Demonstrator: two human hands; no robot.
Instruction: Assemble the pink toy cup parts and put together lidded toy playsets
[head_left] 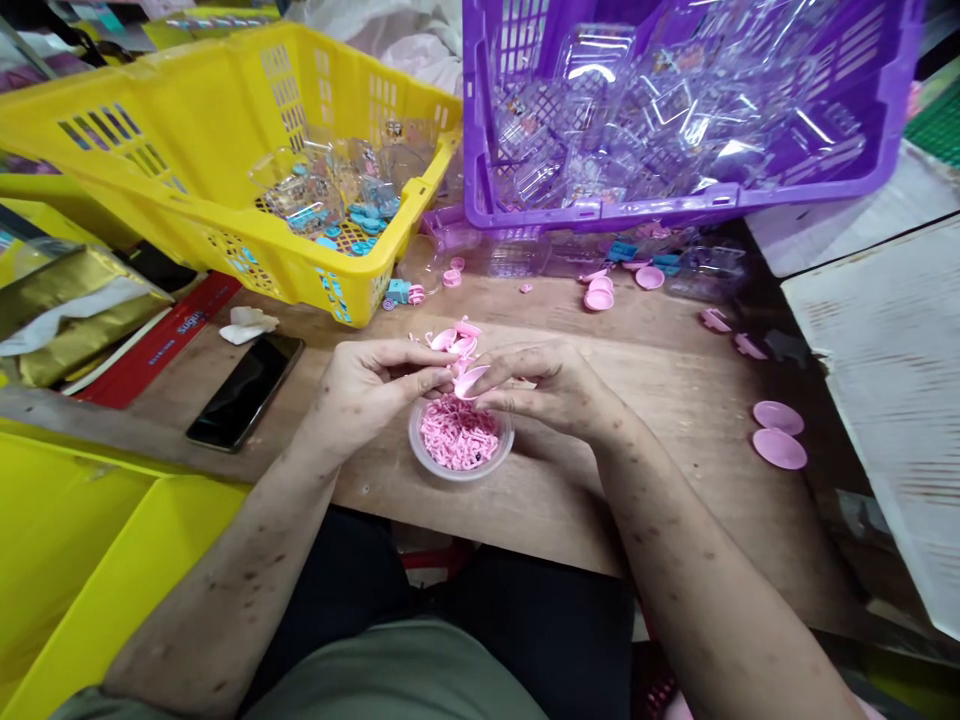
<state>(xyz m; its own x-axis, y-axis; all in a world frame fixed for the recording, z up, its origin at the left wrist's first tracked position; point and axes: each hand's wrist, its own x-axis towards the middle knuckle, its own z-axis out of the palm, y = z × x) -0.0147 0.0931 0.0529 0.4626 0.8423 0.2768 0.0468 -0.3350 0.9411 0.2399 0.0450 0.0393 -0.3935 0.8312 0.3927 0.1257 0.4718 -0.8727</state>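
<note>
Over the tub, my right hand (pixel 551 385) pinches a small, hollow pink plastic toy piece (pixel 472 382) between thumb and fingers. My left hand (pixel 382 385) is closed at the other side of that piece, thumb and forefinger pressed together at its edge; whether a second tiny part sits between them is hard to see. Below both hands stands a round clear plastic tub (pixel 461 475) full of tiny pink plastic bits (pixel 459 435). Just behind the fingertips lies a little heap of pink toy pieces (pixel 465 335), partly hidden by the hands.
A yellow basket (pixel 300 270) and a purple basket (pixel 600 212) with clear plastic packs stand at the back. A phone (pixel 246 392) lies left. Pink discs (pixel 780 449) and cup-like pieces (pixel 598 294) lie on the wooden table (pixel 675 390). A white box (pixel 885 400) borders the right.
</note>
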